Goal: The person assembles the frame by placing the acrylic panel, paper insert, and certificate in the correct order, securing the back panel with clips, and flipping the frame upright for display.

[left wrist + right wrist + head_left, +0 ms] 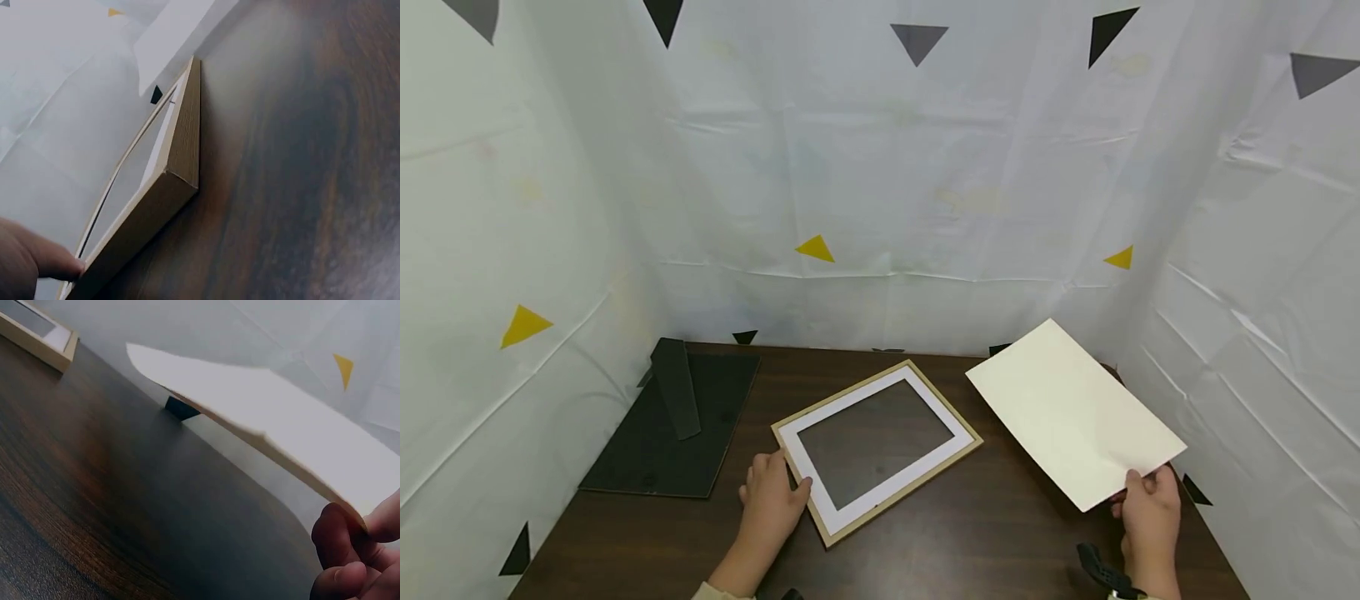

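Nearest the camera is a dark strap [1103, 569] at the right wrist, just behind the right grip [1152, 507]. That grip pinches the near corner of a pale sheet [1067, 417], which reaches forward and leftward from it, tilted and lifted off the bench [985, 542]. The right wrist view shows the edge bowing, so the sheet is probably light and flexible, more card than board. Held at one corner, it would likely sag or crease; a second hold at an opposite edge should keep it flatter, and a hold by the edges should spare the face marks.

Left of the right grip, well apart from it, a wood-toned frame [904, 492] with a white mat [902, 478] lies on the bench. The left grip [771, 497] is curled round its left edge. The frame looks rigid and fairly light — the rims are the place to take hold. Whether glass fills its opening I cannot tell; if so, that part would be fragile and slippery.

Beyond and left of the left grip lies a black board [636, 460] with a leg [677, 393] on top — flat, stiff-looking, untouched. A pale backdrop [887, 183] hangs past everything.
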Demonstrator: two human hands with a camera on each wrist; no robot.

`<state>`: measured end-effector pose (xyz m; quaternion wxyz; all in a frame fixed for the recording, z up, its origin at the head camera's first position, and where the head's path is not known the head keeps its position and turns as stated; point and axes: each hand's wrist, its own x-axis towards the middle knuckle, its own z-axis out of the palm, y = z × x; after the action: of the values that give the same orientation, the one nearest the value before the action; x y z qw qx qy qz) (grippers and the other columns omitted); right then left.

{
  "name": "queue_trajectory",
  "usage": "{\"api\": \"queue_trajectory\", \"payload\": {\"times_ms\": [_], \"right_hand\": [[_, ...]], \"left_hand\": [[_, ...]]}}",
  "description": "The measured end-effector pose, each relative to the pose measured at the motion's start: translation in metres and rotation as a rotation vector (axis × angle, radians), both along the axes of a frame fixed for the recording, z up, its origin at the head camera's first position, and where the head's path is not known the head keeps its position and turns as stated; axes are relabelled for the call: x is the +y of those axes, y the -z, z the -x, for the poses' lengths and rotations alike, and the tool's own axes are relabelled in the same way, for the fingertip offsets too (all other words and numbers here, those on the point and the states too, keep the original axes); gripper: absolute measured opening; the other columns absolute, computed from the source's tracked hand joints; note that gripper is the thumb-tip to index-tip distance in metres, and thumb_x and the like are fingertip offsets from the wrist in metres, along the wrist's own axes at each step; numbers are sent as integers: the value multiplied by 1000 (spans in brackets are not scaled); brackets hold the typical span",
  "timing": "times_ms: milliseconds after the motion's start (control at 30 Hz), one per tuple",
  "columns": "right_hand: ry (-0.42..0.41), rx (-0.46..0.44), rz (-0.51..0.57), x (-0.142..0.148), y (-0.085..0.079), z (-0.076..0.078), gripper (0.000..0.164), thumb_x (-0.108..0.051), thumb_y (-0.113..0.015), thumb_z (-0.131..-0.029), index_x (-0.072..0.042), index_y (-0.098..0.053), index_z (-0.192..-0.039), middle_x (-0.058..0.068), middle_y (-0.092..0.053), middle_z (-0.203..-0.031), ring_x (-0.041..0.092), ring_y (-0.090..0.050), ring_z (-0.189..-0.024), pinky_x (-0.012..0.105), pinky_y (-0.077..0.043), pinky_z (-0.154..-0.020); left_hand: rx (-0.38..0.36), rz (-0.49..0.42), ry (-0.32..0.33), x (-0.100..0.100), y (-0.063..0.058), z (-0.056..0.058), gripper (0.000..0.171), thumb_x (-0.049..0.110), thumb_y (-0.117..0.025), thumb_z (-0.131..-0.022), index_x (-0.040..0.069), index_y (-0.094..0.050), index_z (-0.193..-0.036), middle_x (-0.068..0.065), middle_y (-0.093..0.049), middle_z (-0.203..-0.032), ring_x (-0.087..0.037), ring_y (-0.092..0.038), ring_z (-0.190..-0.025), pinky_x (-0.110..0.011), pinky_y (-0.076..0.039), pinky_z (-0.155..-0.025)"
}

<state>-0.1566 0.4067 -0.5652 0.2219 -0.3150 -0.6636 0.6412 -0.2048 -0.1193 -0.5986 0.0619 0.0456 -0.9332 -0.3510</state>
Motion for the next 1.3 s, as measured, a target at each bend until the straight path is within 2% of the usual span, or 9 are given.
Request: {"api": "queue_trajectory", "payload": {"times_ms": [133, 267, 433, 567, 700, 833, 1000, 1133, 1300], "right_hand": [[-5, -7, 16, 3, 2, 2, 14, -13, -45, -115, -26, -50, -118, -11, -61, -78, 11, -55, -59, 24, -47, -51], [7, 17, 38, 2, 4, 5, 11, -13, -49, -114, -22, -55, -117, -10, -59, -79, 10, -52, -58, 23, -46, -50], [13, 58, 49, -2, 4, 7, 11, -13, -55, -112, -14, -62, -121, -9, -61, -78, 10, -53, -58, 24, -45, -48], [-33, 14, 15, -6, 1, 7, 21, -18, -54, -114, -8, -63, -130, -9, -62, -82, 7, -60, -66, 24, -50, -56], [-94, -35, -31, -8, -1, 8, 34, -20, -54, -115, -4, -56, -144, -15, -64, -90, 2, -67, -80, 22, -56, -68], [-131, -38, -32, -10, 1, 10, 37, -18, -54, -114, -5, -48, -148, -19, -65, -90, 1, -68, -81, 22, -58, -69], [-167, -59, -60, -11, 6, 13, 37, -19, -54, -114, -5, -47, -148, -19, -66, -87, 2, -69, -78, 24, -59, -66], [-206, -74, -74, -15, 6, 14, 40, -19, -54, -114, -2, -47, -150, -17, -67, -86, 5, -70, -76, 26, -60, -65], [-240, -103, -79, -18, 5, 12, 42, -20, -53, -115, -1, -45, -152, -17, -67, -86, 6, -71, -75, 28, -61, -65]], "left_hand": [[22, -22, 46, 2, 1, -1, 73, 23, -81, -91, -9, -53, -151, -30, -50, -142, -48, -46, -131, -64, -33, -90], [-8, -36, 81, 2, 3, 0, 79, 22, -78, -93, -8, -44, -158, -29, -46, -149, -49, -40, -137, -64, -32, -94], [-16, -62, 84, -2, 6, 4, 77, 16, -74, -96, -8, -40, -161, -32, -48, -154, -50, -49, -136, -67, -37, -100], [-1, -109, 72, -2, 5, 7, 73, 10, -71, -98, -6, -39, -162, -30, -56, -153, -45, -62, -119, -70, -38, -104], [23, -122, 64, -2, 5, 8, 69, 8, -71, -99, -5, -41, -160, -26, -63, -147, -39, -65, -109, -69, -39, -105], [32, -122, 71, -3, 6, 8, 68, 10, -73, -97, -5, -43, -157, -29, -54, -148, -40, -64, -113, -64, -38, -102], [-2, -77, 88, -1, 8, 7, 76, 10, -71, -87, -8, -42, -155, -30, -43, -143, -46, -53, -126, -61, -36, -98], [-27, -48, 89, -2, 8, 6, 77, 11, -70, -83, -11, -45, -153, -31, -42, -141, -47, -51, -125, -60, -35, -97], [-32, -49, 91, -3, 6, 6, 74, 12, -69, -85, -11, -49, -152, -31, -45, -139, -46, -53, -122, -60, -36, -97]]}}
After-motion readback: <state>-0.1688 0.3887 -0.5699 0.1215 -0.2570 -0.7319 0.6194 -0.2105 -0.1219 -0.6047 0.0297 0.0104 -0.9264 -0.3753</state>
